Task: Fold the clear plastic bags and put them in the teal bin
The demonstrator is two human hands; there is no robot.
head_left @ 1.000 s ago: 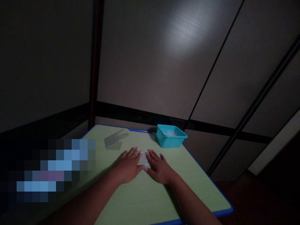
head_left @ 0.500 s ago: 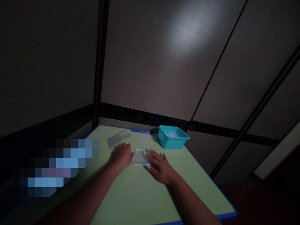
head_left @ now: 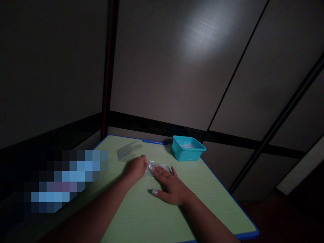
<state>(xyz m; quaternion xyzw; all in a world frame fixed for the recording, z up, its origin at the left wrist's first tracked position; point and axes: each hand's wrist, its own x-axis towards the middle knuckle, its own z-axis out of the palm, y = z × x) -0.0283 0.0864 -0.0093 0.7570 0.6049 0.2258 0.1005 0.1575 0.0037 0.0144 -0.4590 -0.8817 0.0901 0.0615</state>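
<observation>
A small clear plastic bag [head_left: 150, 173] lies flat on the pale green table, shiny and wrinkled near its left end. My left hand [head_left: 136, 168] is closed at that end, thumb and fingers pinching the bag's edge. Over the bag's right part rests my right hand [head_left: 170, 185], palm down with fingers stretched and the thumb spread out toward me; it covers much of the bag. Behind my left hand, another thin piece of clear plastic [head_left: 124, 153] lies on the table, partly folded.
A teal plastic basket [head_left: 188, 154] with whitish, clear contents stands at the table's far right edge. The green tabletop [head_left: 141, 216] has a blue rim. Dark panelled doors [head_left: 162, 77] rise behind it. A blurred-out patch [head_left: 71, 182] is at the left.
My right hand has shifted slightly toward me, its thumb now off the bag and spread wider. The bag looks more crinkled by my left hand, which has moved slightly right.
</observation>
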